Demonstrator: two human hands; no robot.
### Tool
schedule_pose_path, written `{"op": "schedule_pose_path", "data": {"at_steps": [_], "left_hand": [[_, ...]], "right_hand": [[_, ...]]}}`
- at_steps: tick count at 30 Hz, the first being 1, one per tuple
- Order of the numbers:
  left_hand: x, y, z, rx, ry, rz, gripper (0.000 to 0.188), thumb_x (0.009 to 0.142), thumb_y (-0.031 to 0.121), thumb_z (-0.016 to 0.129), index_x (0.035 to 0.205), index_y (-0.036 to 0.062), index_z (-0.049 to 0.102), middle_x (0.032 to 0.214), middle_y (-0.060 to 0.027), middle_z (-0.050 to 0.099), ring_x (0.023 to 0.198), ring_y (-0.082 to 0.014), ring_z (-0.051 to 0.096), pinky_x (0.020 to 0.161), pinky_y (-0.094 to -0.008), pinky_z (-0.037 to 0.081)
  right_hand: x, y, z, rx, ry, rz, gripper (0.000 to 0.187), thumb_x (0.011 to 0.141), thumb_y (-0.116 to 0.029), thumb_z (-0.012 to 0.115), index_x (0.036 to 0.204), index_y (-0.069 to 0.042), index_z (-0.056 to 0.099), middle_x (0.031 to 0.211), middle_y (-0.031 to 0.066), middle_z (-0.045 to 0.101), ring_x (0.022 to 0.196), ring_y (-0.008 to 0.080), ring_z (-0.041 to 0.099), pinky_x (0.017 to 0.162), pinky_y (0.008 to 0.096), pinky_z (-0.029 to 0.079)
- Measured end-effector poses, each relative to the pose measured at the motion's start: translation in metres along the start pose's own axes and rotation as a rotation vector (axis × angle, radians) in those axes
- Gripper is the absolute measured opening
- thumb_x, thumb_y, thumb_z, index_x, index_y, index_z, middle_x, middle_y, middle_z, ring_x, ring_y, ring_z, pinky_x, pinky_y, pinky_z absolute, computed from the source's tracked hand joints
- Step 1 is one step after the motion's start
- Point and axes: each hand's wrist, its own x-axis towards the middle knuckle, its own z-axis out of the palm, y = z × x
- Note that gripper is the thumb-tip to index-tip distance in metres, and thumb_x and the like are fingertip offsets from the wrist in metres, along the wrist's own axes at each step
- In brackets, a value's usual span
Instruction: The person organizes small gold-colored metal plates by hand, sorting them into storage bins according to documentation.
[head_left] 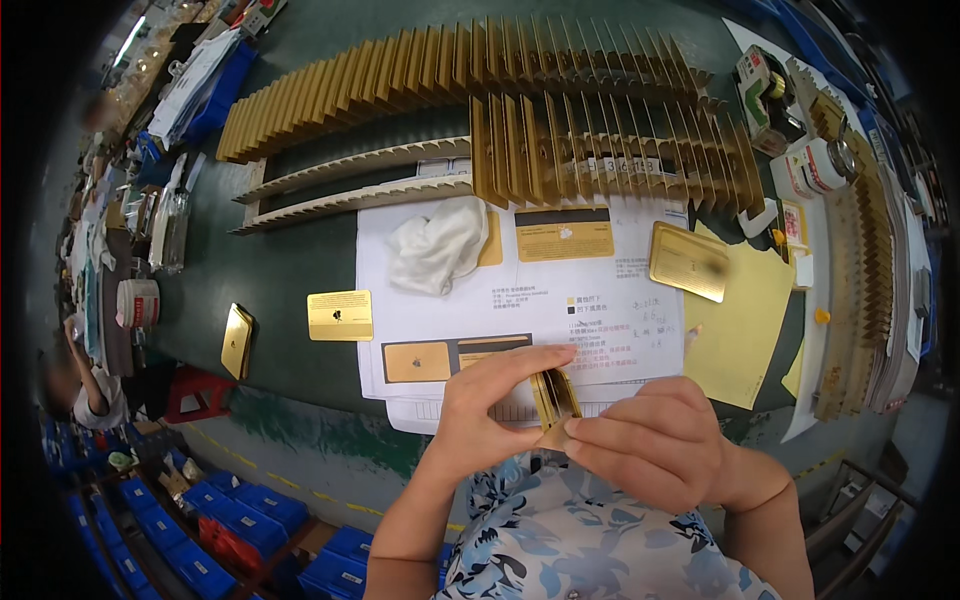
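Observation:
My left hand [490,400] is closed on a small stack of gold metal cards [548,396], held on edge between thumb and fingers close to my body. Against the near end of the stack, my right hand [660,440] pinches a small tan piece [553,436]; its kind is hard to make out. Beyond my hands lie printed sheets [450,320] with card pictures. A crumpled white cloth [437,245] rests on them, partly over another gold card. More gold cards lie about: a single card [340,316], a stack [237,341] at the left and a stack [690,262] at the right.
Slotted wooden racks [350,165] across the back hold rows of upright gold cards [400,75]. Yellow paper [735,330] lies at the right, below a white bottle [815,167]. Another rack of cards [860,260] edges the table. Blue bins [240,520] stand beyond the near left edge.

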Motion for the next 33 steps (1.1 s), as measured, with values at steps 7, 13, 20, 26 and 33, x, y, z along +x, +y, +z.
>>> {"op": "schedule_pose_path", "data": {"at_steps": [7,13,20,26,33], "left_hand": [[0.001,-0.001,0.001,0.008,-0.005,0.016,0.06,0.067,0.016,0.088,0.123,0.0077,0.069,0.123,-0.0089,0.072,0.111,-0.0266,0.07,0.094,-0.0352,0.054],[0.0,-0.001,0.001,-0.017,-0.003,0.006,0.057,0.068,0.012,0.086,0.122,0.0066,0.069,0.123,-0.0092,0.072,0.112,-0.027,0.07,0.095,-0.0352,0.054],[0.002,-0.001,-0.001,0.012,-0.015,0.02,0.053,0.069,0.011,0.086,0.118,0.001,0.068,0.12,-0.0153,0.072,0.112,-0.027,0.07,0.097,-0.0352,0.053],[0.004,0.004,0.0,0.054,-0.046,0.007,0.054,0.07,0.014,0.086,0.118,0.0013,0.068,0.12,-0.0155,0.072,0.111,-0.0268,0.07,0.097,-0.0353,0.053],[0.002,-0.001,0.0,0.001,-0.015,0.027,0.059,0.066,0.014,0.091,0.118,0.0022,0.068,0.119,-0.0142,0.073,0.11,-0.0252,0.07,0.095,-0.0341,0.054]], "right_hand": [[-0.004,-0.001,-0.001,0.007,-0.009,-0.015,0.023,0.077,-0.007,0.072,0.099,-0.001,0.072,0.109,0.0101,0.071,0.088,0.0184,0.065,0.072,0.0306,0.05],[-0.008,-0.001,-0.002,0.027,-0.023,-0.022,0.024,0.076,-0.007,0.072,0.099,-0.002,0.072,0.11,0.0106,0.071,0.088,0.0194,0.065,0.072,0.0316,0.05],[0.006,0.007,0.0,0.071,-0.015,0.011,0.024,0.076,-0.006,0.072,0.1,-0.001,0.071,0.107,0.0099,0.071,0.088,0.0197,0.065,0.072,0.0316,0.05],[-0.009,0.0,-0.008,0.044,-0.041,-0.023,0.025,0.077,-0.006,0.071,0.102,0.001,0.07,0.108,0.0108,0.07,0.088,0.0202,0.065,0.072,0.0332,0.051],[-0.001,0.0,-0.004,0.038,-0.051,-0.029,0.021,0.078,-0.007,0.072,0.098,0.0,0.07,0.104,0.0092,0.071,0.087,0.0198,0.065,0.072,0.0326,0.051]]}}
